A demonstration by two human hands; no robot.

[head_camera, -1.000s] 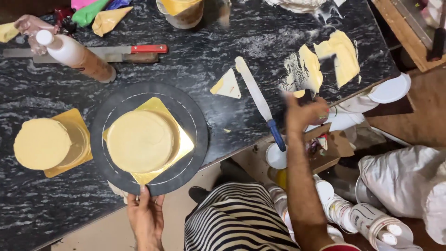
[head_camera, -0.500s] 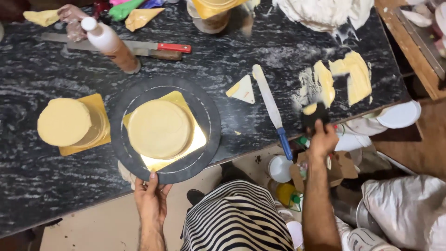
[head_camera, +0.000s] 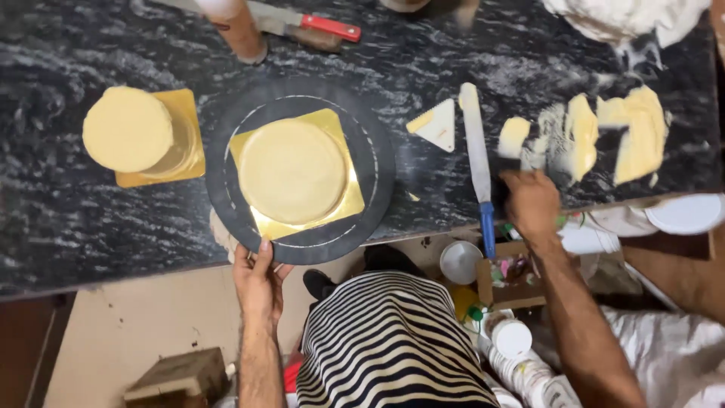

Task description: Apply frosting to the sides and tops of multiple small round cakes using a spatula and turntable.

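A round yellow cake (head_camera: 293, 171) sits on a gold square board in the middle of a black turntable (head_camera: 377, 151). My left hand (head_camera: 258, 283) grips the turntable's near rim from below. My right hand (head_camera: 531, 204) is at the counter's near edge, just right of a long palette knife (head_camera: 476, 143) with a blue handle. It is closed on a small dark scraper carrying a lump of yellow cream (head_camera: 513, 136). Smears of yellow cream (head_camera: 634, 140) lie on the counter beyond that hand.
A second yellow cake (head_camera: 128, 128) on a gold board stands left of the turntable. A white triangular scraper (head_camera: 436, 125) lies beside the palette knife. At the back are a red-handled knife (head_camera: 328, 26), a bottle (head_camera: 238, 30) and a heap of white cream (head_camera: 612, 19). Tubs and lids (head_camera: 461, 261) sit below the counter's edge.
The view has come closer to the counter. My right hand has stayed by the palette knife's handle with the cream-loaded scraper. My left hand has kept to the turntable's near rim.
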